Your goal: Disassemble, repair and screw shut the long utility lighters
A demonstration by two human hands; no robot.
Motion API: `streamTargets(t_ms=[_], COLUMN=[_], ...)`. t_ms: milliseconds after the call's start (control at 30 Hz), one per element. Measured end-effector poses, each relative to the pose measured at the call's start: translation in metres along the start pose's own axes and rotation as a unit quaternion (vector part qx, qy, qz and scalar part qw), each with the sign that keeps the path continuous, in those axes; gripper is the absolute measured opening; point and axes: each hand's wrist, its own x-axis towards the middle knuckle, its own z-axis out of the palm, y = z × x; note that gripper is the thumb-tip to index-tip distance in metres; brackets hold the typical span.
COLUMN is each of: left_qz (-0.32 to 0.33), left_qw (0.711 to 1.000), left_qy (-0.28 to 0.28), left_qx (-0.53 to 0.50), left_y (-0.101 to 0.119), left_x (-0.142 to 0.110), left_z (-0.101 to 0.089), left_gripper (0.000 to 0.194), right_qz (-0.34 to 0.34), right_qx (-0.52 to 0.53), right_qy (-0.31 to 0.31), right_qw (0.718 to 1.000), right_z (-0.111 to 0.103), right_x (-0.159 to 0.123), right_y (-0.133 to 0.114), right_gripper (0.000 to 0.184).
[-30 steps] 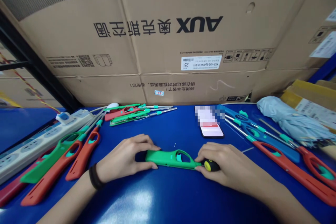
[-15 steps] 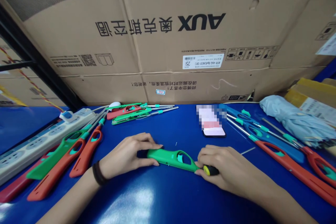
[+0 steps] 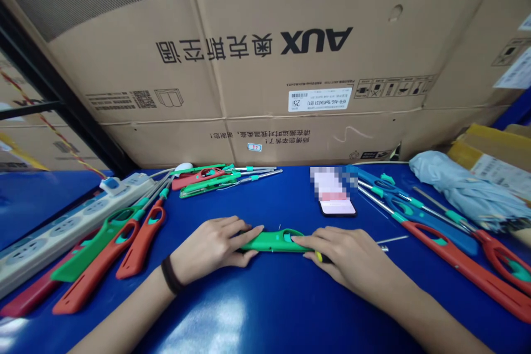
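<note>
Both hands hold a green utility lighter [image 3: 269, 241] lying sideways just above or on the blue table, its trigger opening toward the right. My left hand [image 3: 215, 243] grips the lighter's left end between thumb and fingers, hiding that tip. At the other end, my right hand [image 3: 344, 249] pinches the handle near the teal trigger. Tucked in the same right hand is a screwdriver [image 3: 319, 256] with a yellow and black handle. Its metal shaft sticks out past the far side of the hand. A tiny pin or screw [image 3: 279, 227] stands just behind the lighter.
Several orange, red and green lighters [image 3: 99, 265] lie at left beside a white power strip [image 3: 83, 215]. More lighters [image 3: 207, 180] are piled at the back, others [image 3: 452, 260] at right. A phone [image 3: 338, 207], a folded light-blue umbrella [image 3: 468, 188] and a large carton [image 3: 257, 83] stand behind.
The green lighter has turned from slanting to nearly level, its right end rising. My right hand has slid left over the handle's end, covering part of it and more of the screwdriver handle.
</note>
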Motion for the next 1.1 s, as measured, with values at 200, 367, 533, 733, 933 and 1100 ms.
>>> streamTargets(t_ms=[200,367,533,733,933,1100], left_qz=[0.008,-0.058,-0.090,-0.105,-0.108,-0.110], left_qw=[1.000,0.995,0.987,0.981,0.978,0.977], left_qy=[0.012,-0.023,-0.034,-0.039,-0.031,-0.038], left_qx=[0.020,-0.082,-0.132,-0.160,-0.174,-0.179], left_y=[0.002,0.001,0.002,0.002,0.001,0.002], left_x=[0.001,0.003,0.004,0.005,0.004,0.004], left_z=[0.005,0.002,0.001,-0.002,-0.006,-0.008], left_gripper=[0.033,0.039,0.042,0.039,0.030,0.028], right_qz=[0.000,0.006,0.016,0.007,-0.009,-0.009], right_qx=[0.009,0.054,0.082,0.088,0.104,0.118], right_qy=[-0.004,0.017,0.037,0.046,0.063,0.050], right_qw=[1.000,0.998,0.996,0.995,0.992,0.992], right_z=[0.002,0.002,0.000,-0.002,-0.001,-0.001], right_x=[0.002,0.001,0.001,0.001,0.002,0.001], right_y=[0.003,0.005,0.005,0.005,0.002,0.001], right_gripper=[0.036,0.028,0.022,0.019,0.017,0.017])
